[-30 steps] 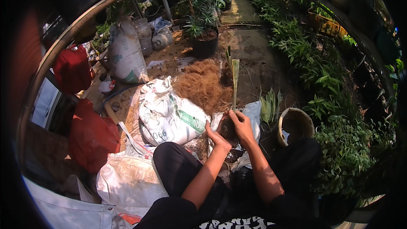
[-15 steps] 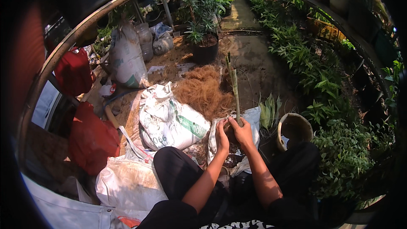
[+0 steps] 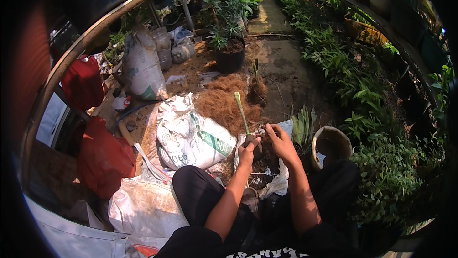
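A thin green plant cutting (image 3: 241, 112) stands upright with its foot in a small dark pot of soil. My left hand (image 3: 247, 149) is closed around the base of the cutting and the pot. Just to its right, my right hand (image 3: 281, 142) rests its fingers on the soil at the stem's foot. Both hands hover over an open white bag (image 3: 274, 184) of dark soil between my knees. My legs in black trousers lie on either side of it.
A full white sack (image 3: 191, 136) lies left of my hands, beside a heap of brown coconut fibre (image 3: 224, 103). A round tan pot (image 3: 331, 144) stands at right next to a spiky green plant (image 3: 303, 126). A black potted shrub (image 3: 230, 55) stands farther back. Red bags (image 3: 102, 155) lie left.
The cutting has come down and toward me, from held high to seated in the pot. Both hands have closed in around its base.
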A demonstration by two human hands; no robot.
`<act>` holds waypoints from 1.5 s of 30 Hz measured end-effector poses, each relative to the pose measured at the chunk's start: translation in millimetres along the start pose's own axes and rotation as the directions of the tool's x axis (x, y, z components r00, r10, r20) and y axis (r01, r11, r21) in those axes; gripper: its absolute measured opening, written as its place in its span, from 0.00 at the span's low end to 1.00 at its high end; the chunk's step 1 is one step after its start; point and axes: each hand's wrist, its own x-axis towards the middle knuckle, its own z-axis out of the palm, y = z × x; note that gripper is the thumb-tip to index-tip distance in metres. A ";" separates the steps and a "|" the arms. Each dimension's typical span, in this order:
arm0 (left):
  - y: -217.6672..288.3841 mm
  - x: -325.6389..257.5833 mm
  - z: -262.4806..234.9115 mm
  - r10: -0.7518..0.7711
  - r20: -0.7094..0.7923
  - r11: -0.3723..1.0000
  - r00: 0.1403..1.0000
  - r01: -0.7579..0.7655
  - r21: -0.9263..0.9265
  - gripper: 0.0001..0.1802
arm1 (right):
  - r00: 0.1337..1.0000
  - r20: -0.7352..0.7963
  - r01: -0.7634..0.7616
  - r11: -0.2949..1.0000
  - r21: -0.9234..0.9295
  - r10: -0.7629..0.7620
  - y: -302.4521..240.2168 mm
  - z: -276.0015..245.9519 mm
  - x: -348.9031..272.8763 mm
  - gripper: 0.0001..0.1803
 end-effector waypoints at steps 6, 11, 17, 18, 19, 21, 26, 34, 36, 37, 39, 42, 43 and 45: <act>2.1 3.1 -8.1 0.040 0.057 0.988 0.998 -0.031 -0.152 0.11 | 0.979 0.058 -0.201 0.967 0.160 0.194 10.1 -2.9 3.9 0.31; 6.6 6.1 -6.6 0.116 0.091 0.940 0.989 -0.080 -0.331 0.15 | 0.954 0.160 -0.242 0.967 -0.083 0.252 23.7 10.8 1.7 0.39; 8.0 10.9 -11.8 0.333 0.164 0.942 0.929 -0.321 -0.097 0.26 | 0.971 0.236 0.007 0.982 -0.190 0.039 31.1 14.5 -2.9 0.35; 10.0 11.3 -16.6 0.309 0.182 0.947 0.934 -0.284 -0.150 0.27 | 0.961 0.268 -0.021 0.987 -0.160 0.064 25.4 13.7 -5.1 0.33; 12.3 12.5 -20.9 0.285 0.200 0.948 0.937 -0.245 -0.201 0.28 | 0.950 0.300 -0.051 0.990 -0.131 0.089 18.9 12.2 -6.0 0.32; 15.4 14.0 -14.2 0.331 0.184 0.925 0.926 -0.280 -0.257 0.30 | 0.956 0.286 -0.040 0.995 -0.087 0.063 24.9 11.3 -5.8 0.32; 29.9 -5.1 -1.3 0.099 0.164 0.893 0.982 -0.015 -0.449 0.21 | 0.971 0.235 0.122 0.920 -0.372 -0.034 46.0 16.3 1.3 0.35; 19.0 12.4 -16.9 0.080 -0.012 0.949 0.997 -0.080 -0.306 0.11 | 0.926 0.312 -0.201 0.977 -0.068 0.212 33.7 -1.2 4.9 0.35; 15.9 14.9 -16.9 0.066 -0.012 0.936 0.998 -0.066 -0.346 0.11 | 0.933 0.299 -0.239 0.966 0.099 0.200 37.1 1.5 7.6 0.34; 14.0 17.0 -20.8 0.050 0.022 0.926 0.999 -0.038 -0.376 0.11 | 0.938 0.291 -0.237 0.961 0.146 0.187 39.2 4.2 7.4 0.35; 17.1 16.4 -24.2 0.021 0.089 0.902 0.996 0.020 -0.432 0.11 | 0.948 0.275 -0.231 0.944 0.235 0.163 43.0 9.0 7.3 0.36; 41.0 -7.8 -4.5 0.048 0.309 0.699 0.950 0.189 -0.690 0.17 | 0.962 0.204 -0.228 0.942 0.245 0.179 47.3 9.2 10.3 0.37; 40.3 -5.6 -3.5 0.049 0.288 0.737 0.956 0.160 -0.656 0.20 | 0.961 0.189 -0.247 0.928 0.278 0.199 49.7 8.2 12.5 0.37; 34.6 1.8 -4.2 0.057 0.243 0.807 0.968 0.099 -0.582 0.24 | 0.956 0.166 -0.285 0.895 0.343 0.240 50.5 6.7 17.0 0.39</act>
